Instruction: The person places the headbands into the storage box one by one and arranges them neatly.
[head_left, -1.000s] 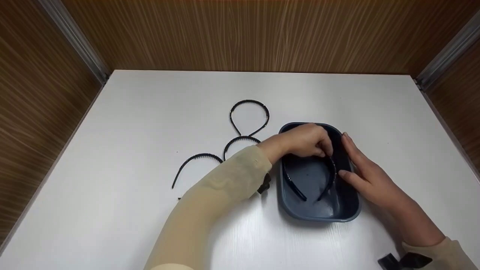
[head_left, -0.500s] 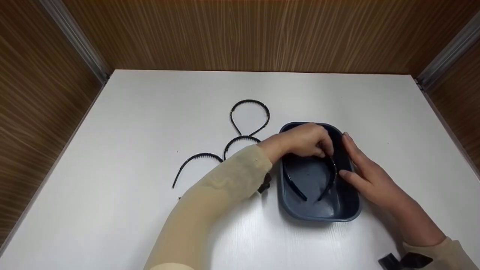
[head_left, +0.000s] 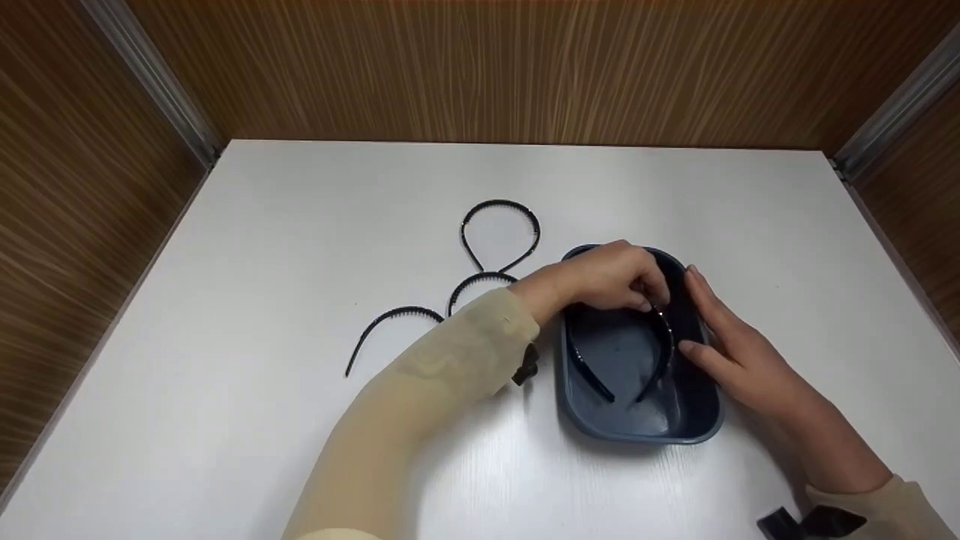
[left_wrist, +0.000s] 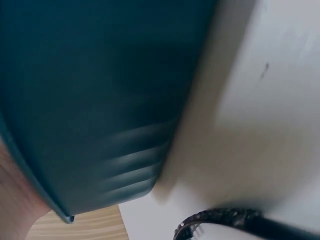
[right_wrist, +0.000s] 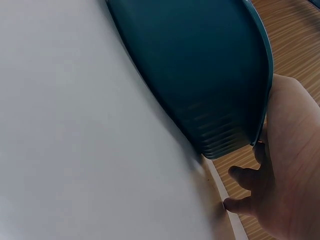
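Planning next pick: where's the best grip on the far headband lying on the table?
Take the far headband at its arched crown, coming from above with a pinch across the thin band. It lies flat, and its ends cross beside the next headband, so the crown is probably the freest part.

A staged recording booth rather than a lived-in room: a bare white tabletop [head_left: 300,465] boxed in on three sides by wood-grain panels [head_left: 480,67] joined with metal corner strips [head_left: 150,75].
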